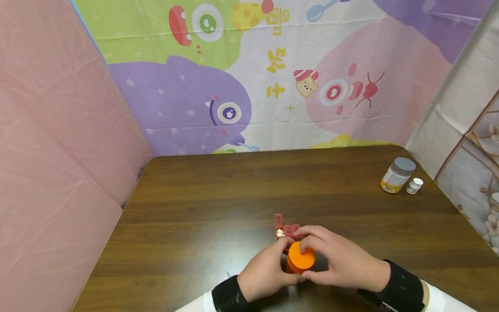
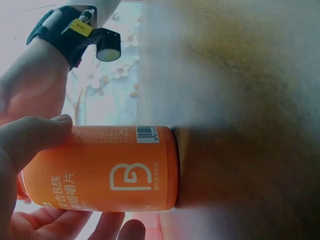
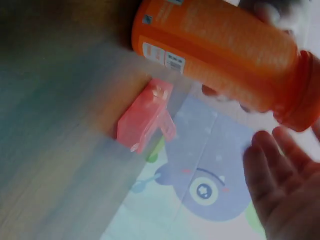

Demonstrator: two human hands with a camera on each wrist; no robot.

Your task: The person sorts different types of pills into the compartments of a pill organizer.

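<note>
An orange bottle (image 2: 105,170) with white lettering and an orange lid (image 1: 302,255) stands upright, its base right at the tabletop. My left hand (image 1: 265,271) grips its body, thumb on one side and fingers round the other. At the lid is my right hand (image 1: 339,260), its fingertips overlapping the top in the head view; in the right wrist view those fingers are spread and extended beside the lid. Just beyond the bottle lies a red pill box (image 1: 288,229) with one flap raised and cream-coloured pieces (image 1: 280,233) in a compartment. The hands hide part of it.
At the far right of the wooden table (image 1: 195,208) stand a jar with a grey lid (image 1: 397,175) and a small white bottle (image 1: 414,186). A cartoon-print cloth (image 1: 273,121) hangs along the back edge, and a pink cloth (image 1: 58,151) hangs at the left.
</note>
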